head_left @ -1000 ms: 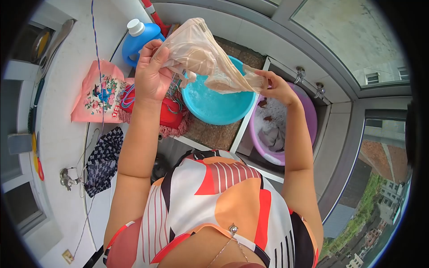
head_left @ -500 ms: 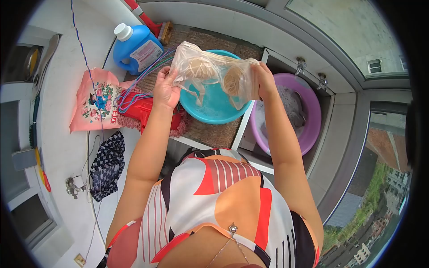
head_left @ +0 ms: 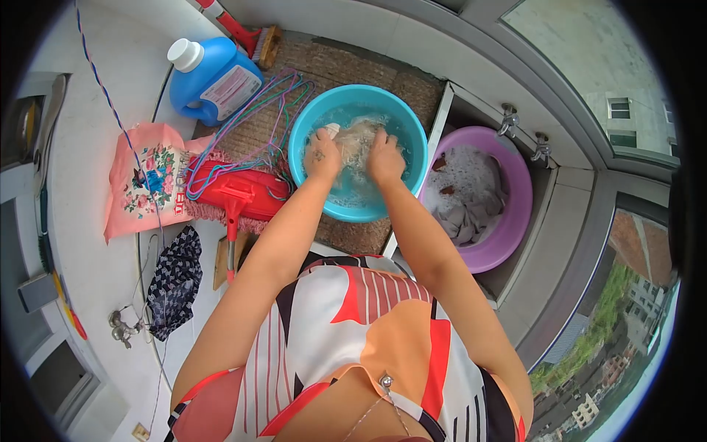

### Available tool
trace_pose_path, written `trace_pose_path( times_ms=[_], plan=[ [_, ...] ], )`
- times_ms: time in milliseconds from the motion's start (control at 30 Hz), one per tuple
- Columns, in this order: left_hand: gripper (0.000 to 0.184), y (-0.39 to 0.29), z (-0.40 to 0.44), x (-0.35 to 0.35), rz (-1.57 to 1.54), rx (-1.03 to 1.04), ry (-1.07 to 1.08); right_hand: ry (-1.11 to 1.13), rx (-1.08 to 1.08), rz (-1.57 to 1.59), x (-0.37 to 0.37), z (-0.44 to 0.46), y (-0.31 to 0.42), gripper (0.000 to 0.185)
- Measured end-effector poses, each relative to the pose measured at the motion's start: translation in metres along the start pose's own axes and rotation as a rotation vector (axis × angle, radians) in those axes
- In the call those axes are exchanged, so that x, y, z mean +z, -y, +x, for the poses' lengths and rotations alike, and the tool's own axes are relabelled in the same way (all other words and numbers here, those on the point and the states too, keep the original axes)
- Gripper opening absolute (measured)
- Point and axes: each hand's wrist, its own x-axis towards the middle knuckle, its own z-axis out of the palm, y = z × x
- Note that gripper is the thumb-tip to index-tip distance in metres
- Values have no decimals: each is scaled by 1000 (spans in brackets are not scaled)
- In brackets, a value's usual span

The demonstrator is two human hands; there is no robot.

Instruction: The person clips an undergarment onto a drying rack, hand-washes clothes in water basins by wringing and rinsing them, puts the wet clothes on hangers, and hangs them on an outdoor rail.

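A wet beige bra (head_left: 356, 141) lies in the water of the turquoise basin (head_left: 421, 140), its outline broken up by splashes and ripples. My left hand (head_left: 322, 153) is in the basin on the bra's left side, with the fingers closed on the fabric. On the other side my right hand (head_left: 386, 155) grips the bra too, its fingertips partly under water.
At the right, a purple basin (head_left: 519, 210) with suds and grey cloth stands in the sink below two taps (head_left: 508, 119). Left of the turquoise basin are hangers (head_left: 276, 110), a blue detergent jug (head_left: 217, 81), a red mop head (head_left: 236, 193) and a pink bag (head_left: 140, 210).
Both hands have come down from above the basin, taking the bra from stretched out in the air into the water. The water now splashes around it.
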Motion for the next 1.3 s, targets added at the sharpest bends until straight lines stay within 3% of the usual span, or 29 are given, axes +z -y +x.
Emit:
trace_pose_path(
  times_ms=[100, 200, 300, 367, 467, 533, 567, 700, 800, 933, 967, 1067, 1133, 1233, 1300],
  plan=[
    [34, 4, 4, 19, 143, 97, 62, 29, -136, -182, 4, 3, -1, 49],
    [32, 9, 19, 28, -15, 230, -154, 29, -169, -176, 5, 20, -4, 48],
    [28, 21, 45, 21, -16, 174, 52, -40, -145, 1, -13, 30, -6, 40],
    [26, 22, 32, -9, -262, 120, -2, -181, -191, 264, -41, 27, -16, 25],
    [21, 16, 7, -63, -561, 150, -13, -167, -166, 514, -101, 11, -12, 24],
    [20, 14, -4, -87, -744, 236, -40, -143, -281, 722, -135, 1, -12, 24],
    [17, 11, -7, -98, -935, 298, 14, -86, -271, 928, -152, -7, -8, 24],
    [19, -15, -26, -138, -1361, 369, 72, 62, -395, 1252, -204, -29, 9, 23],
    [23, -35, -33, -143, -1776, 255, 207, 220, -553, 1428, -222, -51, 39, 25],
    [27, -53, -52, -141, -2045, 246, 404, 119, -653, 1108, -206, -44, 61, 30],
    [34, -51, -51, -138, -2157, 270, 545, 55, -652, 1058, -201, -42, 62, 30],
    [40, -55, -57, -133, -1827, 426, 302, -119, -624, 980, -186, -34, 62, 32],
    [46, -56, -56, -131, -1793, 424, 268, -203, -571, 1019, -173, -31, 59, 36],
    [48, -57, -54, -131, -1828, 402, 280, -620, -644, 742, -153, -19, 55, 38],
    [46, -56, -57, -133, -1850, 417, 319, -160, -427, 1294, -153, -22, 55, 43]
  ],
)
